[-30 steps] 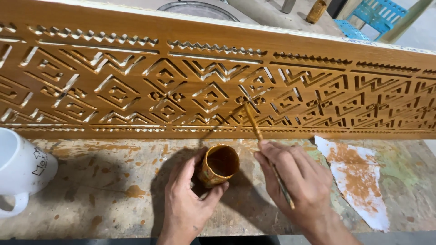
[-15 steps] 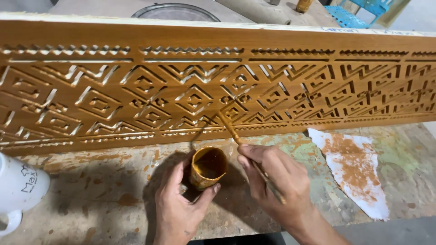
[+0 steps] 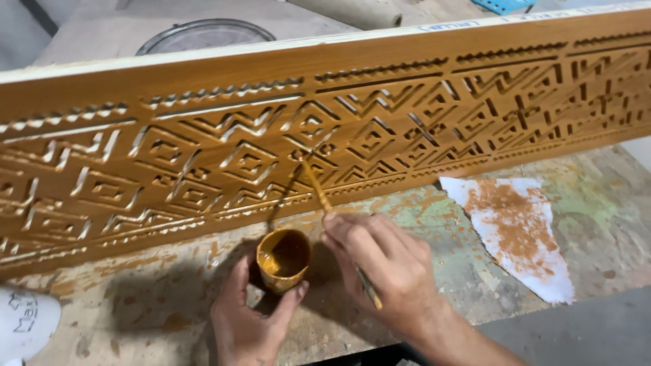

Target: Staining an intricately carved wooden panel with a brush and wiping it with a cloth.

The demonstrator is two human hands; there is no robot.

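A long carved wooden panel (image 3: 380,129), stained golden brown with zigzag and diamond patterns, stands on edge across the workbench. My left hand (image 3: 247,318) grips a small cup of brown stain (image 3: 283,259) resting on the bench just below the panel. My right hand (image 3: 390,271) holds a thin paintbrush (image 3: 319,190), its stained handle running through my fingers. The bristle tip touches the carved pattern just above the cup.
A torn white paper (image 3: 519,230) smeared with brown stain lies on the bench to the right. A white mug (image 3: 24,325) sits at the lower left edge. The stained workbench (image 3: 597,210) extends right; a round metal lid (image 3: 203,34) lies behind the panel.
The view has shifted right and tilted, so the panel now slants and the mug sits nearer the left edge. Both hands stay at the cup and brush against the carving.
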